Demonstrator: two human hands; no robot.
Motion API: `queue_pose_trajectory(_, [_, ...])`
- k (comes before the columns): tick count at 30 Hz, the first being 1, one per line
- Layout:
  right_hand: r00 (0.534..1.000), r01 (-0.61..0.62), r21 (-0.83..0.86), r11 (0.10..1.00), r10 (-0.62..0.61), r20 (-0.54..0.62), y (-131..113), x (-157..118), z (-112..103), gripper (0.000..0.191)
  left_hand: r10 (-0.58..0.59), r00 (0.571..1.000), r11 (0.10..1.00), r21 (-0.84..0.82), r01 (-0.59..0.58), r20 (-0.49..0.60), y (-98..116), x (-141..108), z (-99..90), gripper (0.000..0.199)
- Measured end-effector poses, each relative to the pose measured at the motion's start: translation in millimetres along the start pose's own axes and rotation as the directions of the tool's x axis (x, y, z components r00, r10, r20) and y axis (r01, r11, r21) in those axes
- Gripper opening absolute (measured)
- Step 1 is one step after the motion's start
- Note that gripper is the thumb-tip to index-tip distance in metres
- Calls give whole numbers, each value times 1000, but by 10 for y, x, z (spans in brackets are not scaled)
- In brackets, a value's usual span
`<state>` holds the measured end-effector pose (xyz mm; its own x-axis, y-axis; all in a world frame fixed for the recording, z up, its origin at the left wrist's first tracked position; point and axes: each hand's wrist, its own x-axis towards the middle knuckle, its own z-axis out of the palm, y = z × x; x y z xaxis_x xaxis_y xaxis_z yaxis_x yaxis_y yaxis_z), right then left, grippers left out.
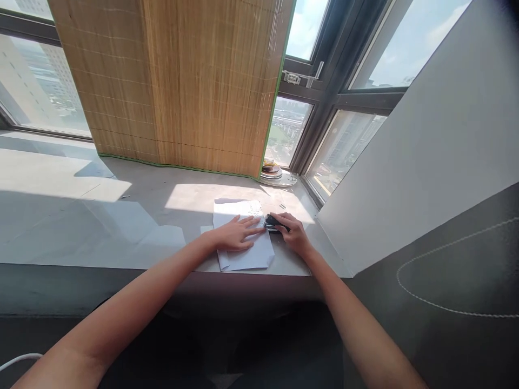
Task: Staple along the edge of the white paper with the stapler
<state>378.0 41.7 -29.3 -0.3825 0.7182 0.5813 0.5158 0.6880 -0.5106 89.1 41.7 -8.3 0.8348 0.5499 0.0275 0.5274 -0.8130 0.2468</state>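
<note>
Two hands are seen at work on one pale window sill [154, 216], and one set of white paper [247, 260] is laid between them, near the front edge; how many sheets are in it cannot be told. By the left hand [236, 234] the paper is pressed flat, its palm turned down and its fingers spread a little apart, with nothing gripped. By the right hand [295, 233] one black stapler [272, 222] is held, the fingers clamped over its top. The stapler is set at the right edge of the paper, just beside the left fingertips; whether a sheet is caught in it cannot be told. Small dark marks are shown near the paper's upper right part. A few tiny slivers [283, 206] are scattered on the sill beyond the stapler.

Behind, one bamboo blind [194, 92] edged in green is hung, and by its lower right corner one stack of round, flat pieces [271, 173] is placed. Six window panes are partly seen, and one latch [292, 78] is mounted on the frame. One beaded cord [399, 275] is looped at the right, and one white cable [20, 357] is seen at the lower left.
</note>
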Motion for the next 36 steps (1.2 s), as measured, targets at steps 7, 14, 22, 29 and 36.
queue_pose_trajectory(7, [998, 3, -160, 987, -13, -61, -20, 30, 139, 50, 29, 998, 999, -32, -31, -56, -53, -17, 98, 66])
queue_pose_trajectory(14, [1000, -5, -264, 964, 1, -19, -96, 30, 126, 46, 36, 996, 999, -37, -39, -77, -43, 7, 116, 67])
queue_pose_trajectory(22, [1000, -17, -316, 949, 24, 19, -117, 34, 134, 48, 28, 994, 999, -40, -32, -101, -20, 26, 156, 67])
queue_pose_trajectory(29, [987, -52, -406, 912, 108, 117, -218, 45, 137, 67, 30, 992, 996, -82, -40, -125, -38, 31, 187, 65])
queue_pose_trajectory(36, [990, -122, -341, 932, 137, 18, -206, 58, 170, 57, 17, 996, 998, -64, -22, -85, -21, 13, 142, 65])
